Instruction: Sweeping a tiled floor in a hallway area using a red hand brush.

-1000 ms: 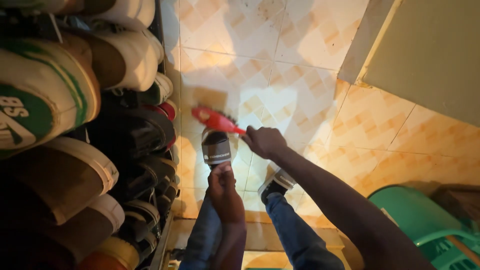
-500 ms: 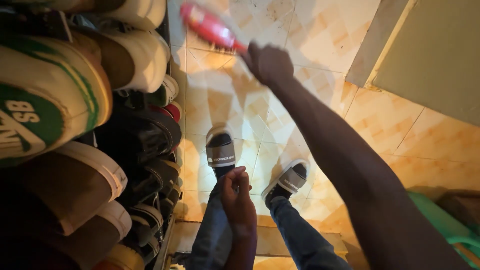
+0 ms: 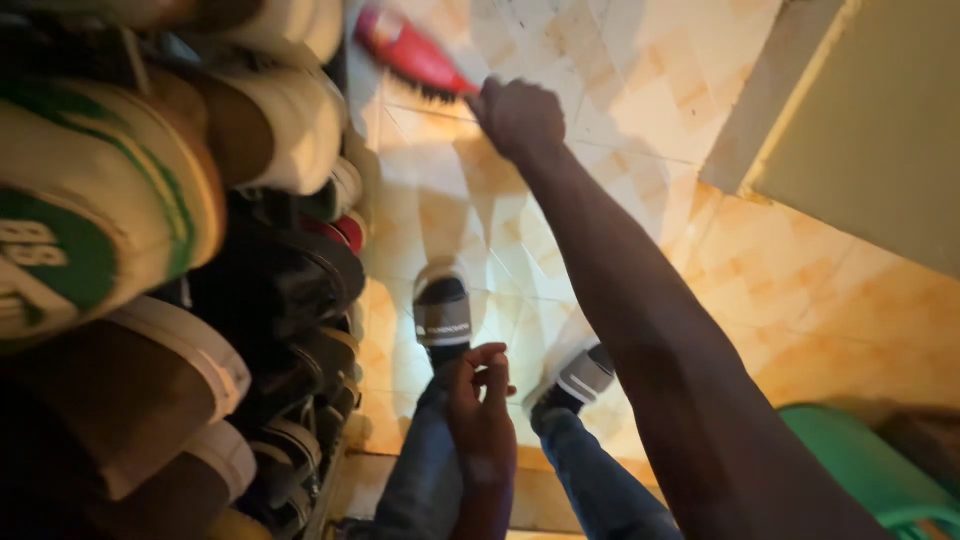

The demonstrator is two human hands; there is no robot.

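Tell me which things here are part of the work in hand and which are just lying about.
In hand:
right hand gripping the red brush
tiled floor under the bristles

Lying about:
shoe rack of sneakers and sandals
green plastic chair
left hand, empty, fingers curled

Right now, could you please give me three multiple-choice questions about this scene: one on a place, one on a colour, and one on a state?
1. Where does the shoe rack stand?
A. on the person's left
B. on the person's right
C. behind the green chair

2. What colour is the brush?
A. blue
B. red
C. yellow

3. How is the right hand?
A. open and empty
B. resting on the knee
C. closed on the brush handle

Answers:
1. A, the shoes fill the left edge of the view.
2. B, its body is red with dark bristles.
3. C, the fingers wrap the handle, arm stretched forward, while the left hand hangs empty by the leg.
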